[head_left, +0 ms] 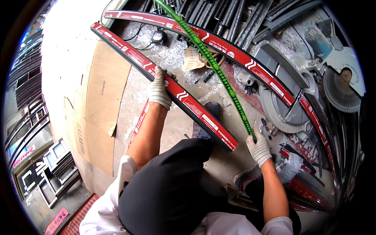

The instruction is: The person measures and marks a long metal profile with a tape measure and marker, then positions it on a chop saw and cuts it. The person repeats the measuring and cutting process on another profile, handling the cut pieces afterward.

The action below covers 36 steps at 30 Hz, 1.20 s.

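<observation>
My left hand (pixel 159 89), in a striped white work glove, is closed round a dark profile bar (pixel 196 109) covered with red protective film. The bar lies slantwise in front of me, one end at the upper left, the other near my knee. My gloved right hand (pixel 259 148) pinches the end of a green tape measure blade (pixel 219 72), just right of the bar's near end. From there the blade runs up and leftward out of the top of the view. It crosses over a second red-filmed profile (pixel 250 62) lying beyond the first.
A miter saw (pixel 340 88) with a toothed round blade stands at the right. Dark profile offcuts (pixel 211 13) are heaped at the back. Flattened cardboard (pixel 103 90) lies at the left. A small black round case (pixel 158 37) and metal shavings are on the floor.
</observation>
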Available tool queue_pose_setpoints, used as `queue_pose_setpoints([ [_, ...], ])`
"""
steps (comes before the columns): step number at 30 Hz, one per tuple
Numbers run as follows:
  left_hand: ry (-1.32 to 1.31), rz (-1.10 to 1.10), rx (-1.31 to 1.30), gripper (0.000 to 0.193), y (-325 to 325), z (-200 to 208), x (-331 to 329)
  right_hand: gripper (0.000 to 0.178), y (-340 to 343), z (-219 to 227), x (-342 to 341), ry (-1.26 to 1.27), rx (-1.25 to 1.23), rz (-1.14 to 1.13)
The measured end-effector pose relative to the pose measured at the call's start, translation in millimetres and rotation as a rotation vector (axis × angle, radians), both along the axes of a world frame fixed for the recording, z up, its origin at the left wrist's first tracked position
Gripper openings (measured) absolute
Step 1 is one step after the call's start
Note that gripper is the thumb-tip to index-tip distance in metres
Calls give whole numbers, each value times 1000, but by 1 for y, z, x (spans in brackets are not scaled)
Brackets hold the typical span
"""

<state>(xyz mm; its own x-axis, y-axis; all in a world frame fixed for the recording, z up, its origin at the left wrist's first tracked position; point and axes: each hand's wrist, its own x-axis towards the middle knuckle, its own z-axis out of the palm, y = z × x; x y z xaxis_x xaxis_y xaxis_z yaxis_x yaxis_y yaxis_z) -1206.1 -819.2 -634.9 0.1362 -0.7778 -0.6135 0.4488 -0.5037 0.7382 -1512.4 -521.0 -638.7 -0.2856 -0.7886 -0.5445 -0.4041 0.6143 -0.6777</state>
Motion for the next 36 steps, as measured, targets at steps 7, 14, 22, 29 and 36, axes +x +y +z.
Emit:
queue_pose_setpoints([
  [7, 6, -10, 12, 41, -1, -4, -2, 41, 29, -27, -6, 14, 7, -39],
  [14, 8, -7, 15, 43, -1, -7, -4, 45, 15, -8, -2, 202, -221, 180],
  [22, 0, 10, 31, 40, -1, -3, -5, 43, 10, -4, 2, 173, -234, 242],
  [29, 50, -9, -9, 43, 0, -6, -1, 44, 13, 2, -2, 189, -299, 308],
  [36, 63, -46, 10, 46, -2, -6, 0, 51, 8, 18, -1, 106, 52, 396],
])
